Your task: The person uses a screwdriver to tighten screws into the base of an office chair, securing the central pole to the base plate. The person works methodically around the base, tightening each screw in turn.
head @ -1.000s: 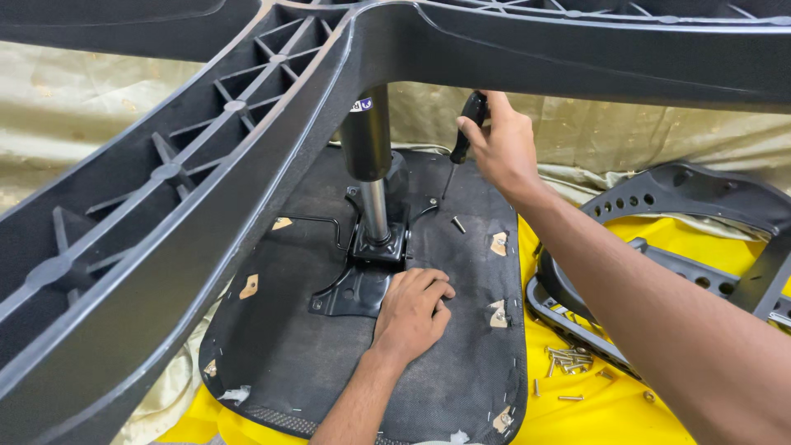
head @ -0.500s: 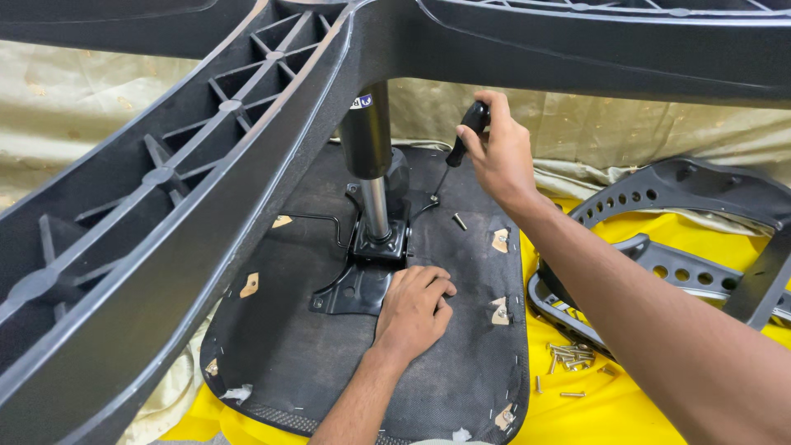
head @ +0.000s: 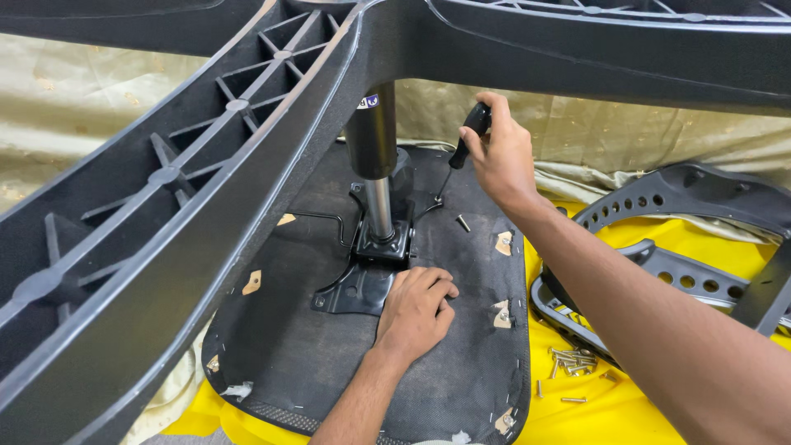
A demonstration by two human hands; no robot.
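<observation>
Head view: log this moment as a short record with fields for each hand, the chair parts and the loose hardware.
left hand: flat on the seat underside, fingers at the metal plate
right hand: grips a screwdriver, tip down by the plate
gas cylinder: upright on the plate, joined to the star base overhead
screws: loose on the yellow sheet
back frame: lying at right

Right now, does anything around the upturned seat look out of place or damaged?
Yes. A loose screw lies on the seat underside near the screwdriver, away from the screw pile on the yellow sheet. The fabric is torn at several staple points, such as one tear, showing pale wood.
</observation>
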